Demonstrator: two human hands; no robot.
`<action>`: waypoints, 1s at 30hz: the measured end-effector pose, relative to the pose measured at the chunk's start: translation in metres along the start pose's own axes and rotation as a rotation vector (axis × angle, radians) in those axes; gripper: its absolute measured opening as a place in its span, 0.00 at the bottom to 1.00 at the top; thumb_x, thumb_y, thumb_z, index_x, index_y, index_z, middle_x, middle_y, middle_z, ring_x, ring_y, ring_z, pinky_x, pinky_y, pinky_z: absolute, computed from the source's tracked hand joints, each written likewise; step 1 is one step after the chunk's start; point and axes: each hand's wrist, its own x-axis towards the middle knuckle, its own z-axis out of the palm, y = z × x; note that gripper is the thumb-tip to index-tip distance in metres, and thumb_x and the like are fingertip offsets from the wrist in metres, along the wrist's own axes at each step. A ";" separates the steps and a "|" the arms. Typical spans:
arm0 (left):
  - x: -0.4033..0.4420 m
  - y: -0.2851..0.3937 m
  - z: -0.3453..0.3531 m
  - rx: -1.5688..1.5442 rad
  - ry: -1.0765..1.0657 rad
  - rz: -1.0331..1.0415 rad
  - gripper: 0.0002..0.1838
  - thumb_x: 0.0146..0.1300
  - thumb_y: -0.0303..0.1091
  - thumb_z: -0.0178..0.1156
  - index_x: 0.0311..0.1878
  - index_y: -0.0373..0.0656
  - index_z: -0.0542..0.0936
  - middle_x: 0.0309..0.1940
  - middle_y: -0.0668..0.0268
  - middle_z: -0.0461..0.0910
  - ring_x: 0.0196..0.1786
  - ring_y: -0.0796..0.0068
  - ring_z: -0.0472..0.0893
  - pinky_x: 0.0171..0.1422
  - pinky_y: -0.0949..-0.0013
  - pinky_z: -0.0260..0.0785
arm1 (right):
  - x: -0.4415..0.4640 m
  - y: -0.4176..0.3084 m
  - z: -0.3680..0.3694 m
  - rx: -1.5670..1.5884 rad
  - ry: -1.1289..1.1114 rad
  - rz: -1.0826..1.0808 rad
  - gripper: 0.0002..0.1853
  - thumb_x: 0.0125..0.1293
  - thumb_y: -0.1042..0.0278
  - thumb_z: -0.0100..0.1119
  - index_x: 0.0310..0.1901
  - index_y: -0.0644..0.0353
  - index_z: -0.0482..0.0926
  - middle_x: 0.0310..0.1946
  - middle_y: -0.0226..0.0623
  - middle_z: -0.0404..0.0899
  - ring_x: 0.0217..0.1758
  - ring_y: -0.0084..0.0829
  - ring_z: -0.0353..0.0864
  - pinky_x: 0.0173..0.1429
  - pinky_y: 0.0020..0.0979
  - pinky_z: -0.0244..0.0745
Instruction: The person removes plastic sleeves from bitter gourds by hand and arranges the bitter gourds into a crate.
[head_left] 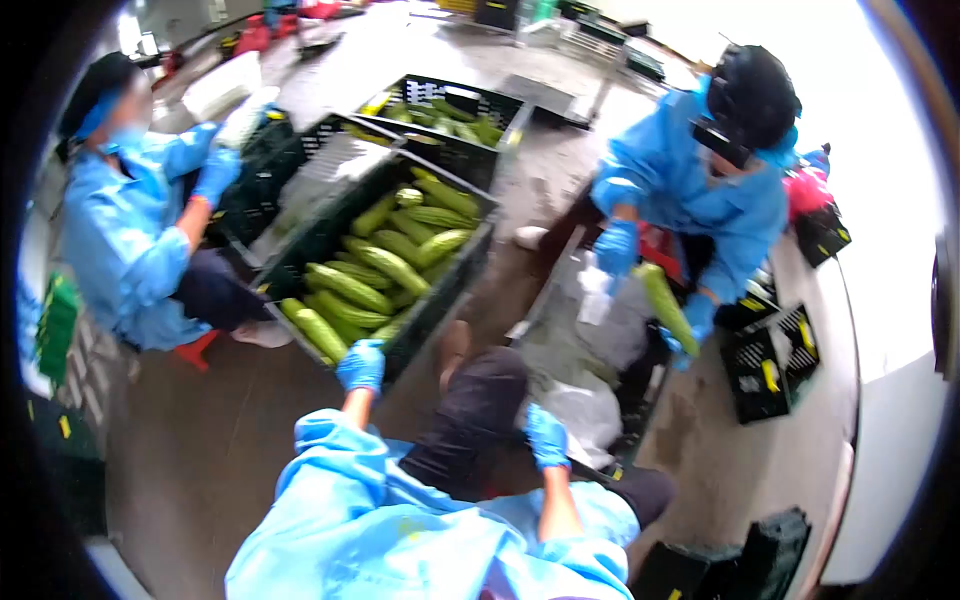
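My left hand [361,366], in a blue glove, lies over the near rim of a dark crate [442,316]. Its fingers look bent around that rim, close to the long green gourds [345,287] piled inside. My right hand [546,437], also gloved in blue, is at the near left side of another dark crate [644,425]. Clear plastic and a white wrapped item [586,418] lie just beside it. Blur hides how its fingers are set and whether anything is in them.
Across from me on the right, a seated co-worker [690,190] holds a green gourd [668,315]. Another person [140,220] on the left holds a pale wrapped item [245,118]. More gourds fill a crate [510,135] behind. Small black crates [757,375] stand at the right.
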 end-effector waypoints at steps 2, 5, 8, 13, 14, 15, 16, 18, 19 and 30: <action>-0.005 0.004 -0.007 0.066 0.053 0.119 0.17 0.65 0.40 0.45 0.38 0.55 0.86 0.38 0.57 0.84 0.40 0.50 0.83 0.44 0.50 0.76 | -0.002 0.005 0.003 0.071 -0.074 0.032 0.16 0.72 0.60 0.42 0.35 0.56 0.80 0.29 0.47 0.81 0.31 0.50 0.81 0.35 0.51 0.75; -0.006 0.001 -0.006 0.000 0.057 0.140 0.17 0.66 0.40 0.45 0.41 0.54 0.86 0.40 0.57 0.84 0.41 0.50 0.83 0.46 0.50 0.75 | 0.003 0.018 0.014 -0.120 -0.144 -0.140 0.16 0.71 0.65 0.42 0.29 0.55 0.79 0.24 0.47 0.80 0.24 0.46 0.80 0.25 0.46 0.74; -0.014 0.003 -0.015 -0.080 0.050 0.128 0.19 0.70 0.47 0.43 0.46 0.54 0.83 0.40 0.57 0.84 0.42 0.51 0.83 0.46 0.51 0.75 | 0.008 0.008 0.008 0.058 -0.230 0.183 0.24 0.72 0.56 0.41 0.28 0.64 0.82 0.29 0.53 0.82 0.32 0.55 0.81 0.38 0.52 0.75; -0.014 0.000 -0.013 0.008 -0.016 0.125 0.21 0.71 0.53 0.43 0.44 0.51 0.82 0.40 0.55 0.83 0.40 0.49 0.83 0.44 0.50 0.75 | 0.012 0.018 0.019 0.096 -0.342 0.227 0.26 0.71 0.54 0.41 0.28 0.67 0.82 0.31 0.56 0.81 0.38 0.57 0.81 0.45 0.52 0.74; -0.015 0.001 -0.013 0.005 -0.034 0.083 0.21 0.71 0.53 0.44 0.44 0.51 0.83 0.41 0.56 0.83 0.41 0.50 0.82 0.45 0.51 0.75 | 0.012 0.019 0.020 0.108 -0.379 0.281 0.26 0.70 0.54 0.41 0.28 0.67 0.82 0.31 0.56 0.81 0.39 0.58 0.80 0.45 0.53 0.73; -0.012 -0.004 -0.007 0.022 -0.017 0.142 0.20 0.71 0.51 0.43 0.44 0.50 0.82 0.40 0.56 0.83 0.40 0.50 0.83 0.43 0.51 0.75 | 0.011 0.021 0.020 0.077 -0.387 0.227 0.26 0.70 0.55 0.41 0.28 0.67 0.82 0.32 0.57 0.81 0.39 0.58 0.80 0.45 0.53 0.73; -0.012 -0.003 -0.009 0.060 -0.018 0.178 0.20 0.71 0.50 0.43 0.44 0.50 0.81 0.40 0.56 0.83 0.40 0.51 0.83 0.43 0.51 0.75 | 0.012 0.022 0.021 0.048 -0.387 0.174 0.25 0.70 0.55 0.42 0.28 0.67 0.82 0.32 0.57 0.81 0.39 0.58 0.80 0.46 0.53 0.73; -0.016 -0.001 -0.013 0.130 -0.022 0.247 0.19 0.72 0.48 0.43 0.44 0.49 0.81 0.40 0.56 0.83 0.39 0.51 0.83 0.41 0.52 0.76 | 0.009 0.025 0.021 0.070 -0.395 0.181 0.25 0.70 0.55 0.42 0.29 0.68 0.82 0.32 0.57 0.81 0.40 0.58 0.80 0.46 0.53 0.72; -0.015 -0.003 -0.011 0.147 -0.041 0.249 0.18 0.72 0.47 0.43 0.45 0.49 0.80 0.40 0.56 0.83 0.38 0.52 0.83 0.39 0.52 0.76 | 0.009 0.023 0.016 0.082 -0.399 0.183 0.25 0.70 0.55 0.43 0.29 0.68 0.82 0.32 0.57 0.81 0.40 0.58 0.80 0.46 0.53 0.72; -0.011 -0.011 0.009 0.104 0.058 0.174 0.21 0.70 0.49 0.44 0.35 0.48 0.83 0.34 0.55 0.84 0.35 0.49 0.83 0.40 0.50 0.76 | 0.001 0.012 0.007 0.069 -0.270 0.244 0.26 0.71 0.53 0.43 0.28 0.65 0.82 0.30 0.57 0.81 0.34 0.58 0.80 0.40 0.53 0.72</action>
